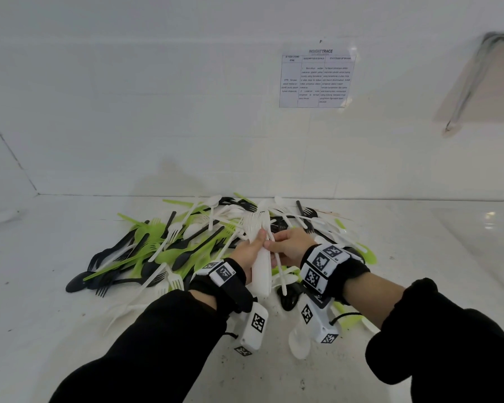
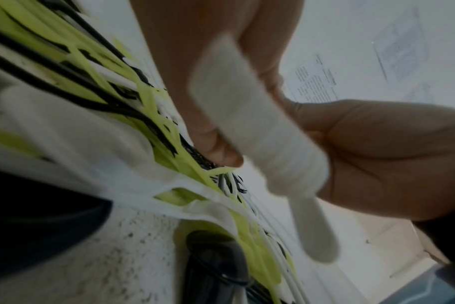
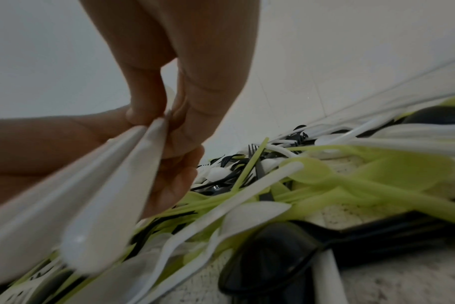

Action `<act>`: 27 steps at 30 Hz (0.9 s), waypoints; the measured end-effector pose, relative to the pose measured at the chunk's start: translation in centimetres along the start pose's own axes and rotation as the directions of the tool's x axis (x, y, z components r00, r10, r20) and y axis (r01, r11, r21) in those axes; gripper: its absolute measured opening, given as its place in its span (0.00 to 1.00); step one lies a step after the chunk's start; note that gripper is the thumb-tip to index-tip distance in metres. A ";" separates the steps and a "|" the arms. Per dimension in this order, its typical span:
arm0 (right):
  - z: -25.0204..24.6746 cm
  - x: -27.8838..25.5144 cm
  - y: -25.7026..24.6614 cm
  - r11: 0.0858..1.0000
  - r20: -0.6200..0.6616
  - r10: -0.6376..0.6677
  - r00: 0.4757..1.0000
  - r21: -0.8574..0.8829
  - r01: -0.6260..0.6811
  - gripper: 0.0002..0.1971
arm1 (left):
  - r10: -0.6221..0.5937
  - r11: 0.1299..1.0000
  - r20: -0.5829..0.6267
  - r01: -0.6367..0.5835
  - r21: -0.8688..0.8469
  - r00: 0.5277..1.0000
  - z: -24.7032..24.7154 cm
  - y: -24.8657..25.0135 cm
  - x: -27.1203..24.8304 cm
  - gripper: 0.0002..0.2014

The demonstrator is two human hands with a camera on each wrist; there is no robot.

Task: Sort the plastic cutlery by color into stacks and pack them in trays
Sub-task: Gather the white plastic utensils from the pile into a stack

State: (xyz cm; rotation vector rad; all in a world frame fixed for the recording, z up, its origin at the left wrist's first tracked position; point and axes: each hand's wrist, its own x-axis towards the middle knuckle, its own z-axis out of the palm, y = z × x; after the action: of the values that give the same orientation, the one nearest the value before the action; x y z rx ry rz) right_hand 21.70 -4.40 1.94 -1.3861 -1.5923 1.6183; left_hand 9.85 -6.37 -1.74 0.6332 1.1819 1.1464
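A mixed pile of white, green and black plastic cutlery [image 1: 186,242] lies on the white counter. My left hand [image 1: 255,242] grips a stack of white forks [image 1: 261,271], tines pointing away from me; in the left wrist view the stacked handles [image 2: 252,127] look blurred. My right hand [image 1: 274,246] sits right beside it, pinching a single white piece [image 1: 281,274] against the stack's right side. The right wrist view shows that pinch [image 3: 166,120] at the top of the white piece [image 3: 104,195]. I cannot tell whether that piece is a fork or a spoon.
A clear plastic container [image 1: 477,242] stands at the right of the counter. A printed sheet [image 1: 317,80] is stuck on the wall behind. Loose white [image 1: 300,341] and black [image 1: 288,298] spoons lie under my wrists. Bare counter [image 1: 41,315] stretches to the left.
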 end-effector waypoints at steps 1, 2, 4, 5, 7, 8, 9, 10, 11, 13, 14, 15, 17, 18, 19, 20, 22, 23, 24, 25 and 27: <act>0.0 0.1 0.1 0.999 -0.010 -0.004 1.000 -0.043 0.004 0.05 | 0.000 1.000 0.009 0.000 -0.005 1.000 -0.1 0.0 -0.1 0.26; 0.1 0.1 0.2 0.997 -0.026 -0.014 1.000 -0.082 0.011 0.05 | -0.002 1.000 0.005 0.002 -0.007 1.000 -0.1 -0.1 0.0 0.25; 0.5 0.1 0.3 0.991 -0.040 -0.043 0.998 -0.130 0.038 0.07 | 0.004 0.999 -0.011 -0.004 -0.036 1.000 -0.1 -0.1 0.2 0.24; 0.6 0.3 0.5 0.986 -0.039 -0.062 0.997 -0.156 0.055 0.09 | 0.013 0.998 -0.009 -0.014 -0.054 1.000 -0.1 -0.2 0.4 0.23; 0.7 0.3 0.6 0.981 -0.067 -0.085 0.994 -0.182 0.071 0.10 | 0.026 0.996 0.020 -0.024 -0.085 0.999 -0.1 -0.3 0.6 0.21; 0.6 0.3 0.6 0.982 -0.107 -0.089 0.990 -0.177 0.069 0.09 | 0.026 0.995 0.041 -0.022 -0.094 0.999 0.1 -0.3 0.6 0.20; 0.4 0.2 0.6 0.984 -0.156 -0.095 0.983 -0.165 0.069 0.09 | 0.018 0.995 0.054 -0.013 -0.096 0.998 0.3 -0.4 0.5 0.20; 0.3 0.1 0.7 0.985 -0.200 -0.104 0.974 -0.155 0.073 0.07 | 0.014 0.994 0.072 -0.006 -0.106 0.997 0.5 -0.6 0.5 0.21; 0.2 0.0 0.7 0.983 -0.232 -0.130 0.964 -0.157 0.095 0.02 | 0.010 0.993 0.084 0.000 -0.116 0.996 0.7 -0.6 0.4 0.21; -0.2 -0.1 0.6 0.967 -0.226 -0.180 0.957 -0.218 0.130 0.05 | 0.006 0.990 0.091 0.007 -0.142 0.996 1.1 -0.5 0.3 0.23; -0.3 -0.2 0.6 0.965 -0.187 -0.182 0.965 -0.225 0.138 0.05 | 0.010 0.987 0.084 0.004 -0.161 0.996 1.2 -0.4 0.4 0.22; -0.5 -0.3 0.8 0.965 -0.136 -0.173 0.975 -0.220 0.141 0.05 | 0.016 0.985 0.077 -0.003 -0.172 0.997 1.4 -0.3 0.6 0.21; -1.3 -0.7 0.8 0.968 -0.045 -0.121 0.992 -0.226 0.108 0.05 | 0.026 0.991 0.060 -0.018 -0.134 0.998 1.7 -0.5 1.0 0.16; -1.8 -0.9 0.7 0.959 -0.042 -0.084 0.996 -0.274 0.069 0.04 | 0.025 0.995 0.045 -0.021 -0.100 0.999 1.8 -0.6 1.1 0.14; -2.6 -1.0 0.6 0.945 -0.068 -0.056 0.996 -0.326 0.031 0.03 | 0.018 0.998 0.026 -0.016 -0.066 1.000 2.0 -0.8 1.2 0.11; -3.6 -0.7 0.6 0.931 -0.116 -0.031 0.993 -0.364 -0.013 0.07 | 0.011 0.999 0.017 -0.010 -0.049 1.000 2.2 -1.0 1.2 0.10; -6.2 0.1 0.4 0.853 -0.221 -0.011 0.975 -0.511 -0.106 0.15 | -0.011 0.998 0.012 0.012 -0.069 1.000 2.7 -1.1 1.2 0.11; -7.7 0.6 0.6 0.785 -0.266 -0.008 0.964 -0.599 -0.159 0.17 | -0.027 0.996 0.015 0.028 -0.085 1.000 2.9 -1.0 1.1 0.11; -9.1 1.2 0.8 0.743 -0.320 -0.007 0.948 -0.636 -0.209 0.19 | -0.039 0.995 0.018 0.040 -0.095 0.999 3.2 -0.8 1.1 0.12; -10.2 1.7 1.1 0.722 -0.360 -0.009 0.933 -0.647 -0.243 0.19 | -0.048 0.995 0.016 0.050 -0.091 0.999 3.4 -0.6 1.1 0.13; -11.9 2.9 1.9 0.698 -0.384 0.000 0.924 -0.661 -0.274 0.21 | -0.057 0.995 0.018 0.058 -0.077 0.998 3.9 -0.2 1.1 0.12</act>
State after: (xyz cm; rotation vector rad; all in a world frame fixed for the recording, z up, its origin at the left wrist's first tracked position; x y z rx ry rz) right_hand 31.61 3.01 1.44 -2.0867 -1.9976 0.7151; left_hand 13.56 -4.80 -1.14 0.5453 1.1296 1.1307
